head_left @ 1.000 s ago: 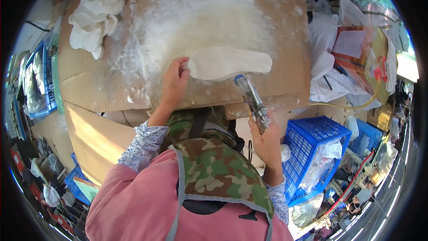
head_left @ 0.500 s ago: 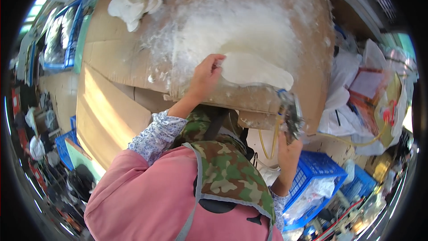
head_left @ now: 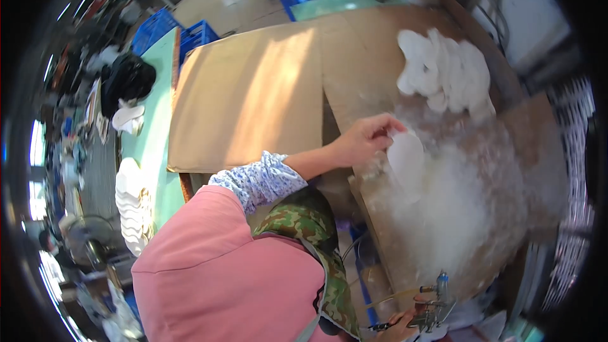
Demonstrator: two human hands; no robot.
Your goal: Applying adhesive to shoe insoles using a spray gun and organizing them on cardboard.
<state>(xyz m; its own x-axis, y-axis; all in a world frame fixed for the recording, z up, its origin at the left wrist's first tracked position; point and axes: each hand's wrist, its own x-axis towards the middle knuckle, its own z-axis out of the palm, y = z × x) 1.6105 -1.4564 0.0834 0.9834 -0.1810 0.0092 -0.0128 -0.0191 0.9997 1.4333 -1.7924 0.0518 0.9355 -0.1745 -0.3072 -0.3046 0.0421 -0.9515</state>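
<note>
My left hand (head_left: 367,139) pinches the edge of a white insole-shaped piece (head_left: 406,159) between thumb and fingers. The piece hangs tilted above a cardboard work surface (head_left: 370,212), which carries a wispy white coating. Low on the right, my right hand (head_left: 400,328) is wrapped round a metal spray gun (head_left: 436,307) with a yellowish hose. Part of that hand is cut off by the picture's lower edge. Beyond my left hand lies an overlapping pile of similar white pieces (head_left: 446,73).
A plain cardboard sheet (head_left: 247,101) adjoins the work surface. On the left, a green table (head_left: 166,114) holds a row of white insole pieces (head_left: 132,206) and a black bag (head_left: 130,79). Blue crates (head_left: 155,30) stand behind it. A fan (head_left: 88,244) is at far left.
My view has turned left. My left hand has lifted the white piece off the coated surface. The spray gun, still in my right hand, is now apart from the piece.
</note>
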